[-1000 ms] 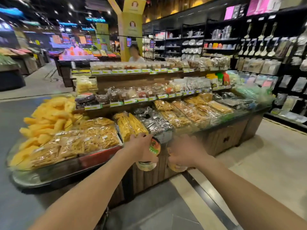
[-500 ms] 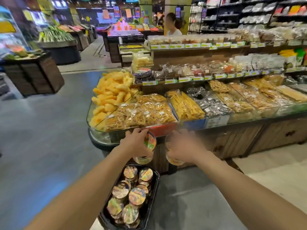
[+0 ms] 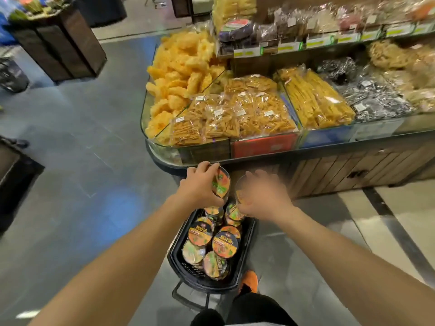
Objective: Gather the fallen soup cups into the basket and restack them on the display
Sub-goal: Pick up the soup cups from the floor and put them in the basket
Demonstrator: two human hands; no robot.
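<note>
Both hands have come down and now hang just above the basket (image 3: pixel 250 231). The left hand (image 3: pixel 200 187) grips one soup cup (image 3: pixel 221 182) around its top. The right hand (image 3: pixel 264 196), blurred, holds a second cup (image 3: pixel 239 192). The cups below them (image 3: pixel 224 243) nearly fill the basket, so I judge gathering is almost done.

Soup cups (image 3: pixel 221 243) in basket (image 3: pixel 247 262)

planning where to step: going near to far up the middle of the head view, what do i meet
basket of cups → left hand holding a cup → chip bags → price tags
</note>
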